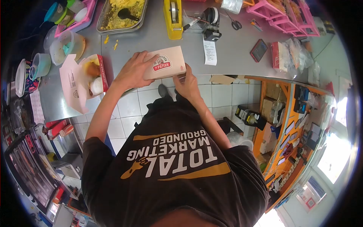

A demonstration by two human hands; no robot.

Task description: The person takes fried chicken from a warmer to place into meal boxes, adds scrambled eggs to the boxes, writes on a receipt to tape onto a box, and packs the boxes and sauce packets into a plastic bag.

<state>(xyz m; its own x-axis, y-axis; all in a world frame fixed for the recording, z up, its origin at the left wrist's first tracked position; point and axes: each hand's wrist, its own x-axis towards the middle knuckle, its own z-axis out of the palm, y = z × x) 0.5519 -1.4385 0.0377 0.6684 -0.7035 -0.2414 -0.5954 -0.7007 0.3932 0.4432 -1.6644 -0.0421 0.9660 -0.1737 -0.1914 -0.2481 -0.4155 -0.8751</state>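
Observation:
Both my hands are on a closed white cardboard food box (174,60) with a red chicken logo, at the front edge of the metal counter. My left hand (134,73) lies over the box's left end, fingers curled on its top and side. At the lower right corner, my right hand (187,85) grips the box's near side, its fingertips partly hidden. Left of my left hand stands an open food box (72,85), its lid folded back, with a white rounded portion and a browned piece of food inside.
On the metal counter (132,39) are a tray of yellow crumbs (107,26) with a black scoop, a yellow tape dispenser (174,22), a receipt (210,52), scissors (235,22), a phone (258,50) and pink baskets (283,17). Plastic tubs (68,47) stand left; an orange shelf (280,140) is right.

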